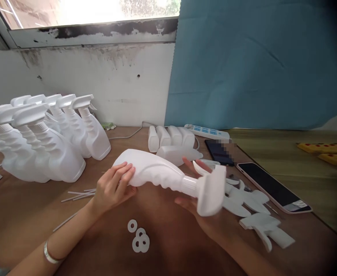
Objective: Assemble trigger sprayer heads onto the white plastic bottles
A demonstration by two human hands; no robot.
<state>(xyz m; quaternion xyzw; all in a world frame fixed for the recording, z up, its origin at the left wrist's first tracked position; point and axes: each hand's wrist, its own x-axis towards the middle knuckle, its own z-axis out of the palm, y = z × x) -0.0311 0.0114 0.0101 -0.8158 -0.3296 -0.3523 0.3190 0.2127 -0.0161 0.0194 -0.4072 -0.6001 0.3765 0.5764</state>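
A white spray bottle (151,166) lies tilted in the air, its base to the left and its white trigger sprayer head (213,191) to the right. My left hand (113,186) is closed around the base end. Around the neck and sprayer head, my right hand (203,209) has its fingers and thumb spread apart, partly hidden behind the head. Several white ring washers (141,241) lie on the table below the bottle. Loose white sprayer heads (246,197) lie to the right of my right hand, and thin white tubes (79,194) lie beside my left wrist.
Finished-looking white spray bottles (61,149) stand in rows at the left. Bottles without heads (171,137) lie at the back, before a power strip (207,131). Two phones, one dark (218,151) and one pink-edged (272,186), lie at the right on the brown table (99,245).
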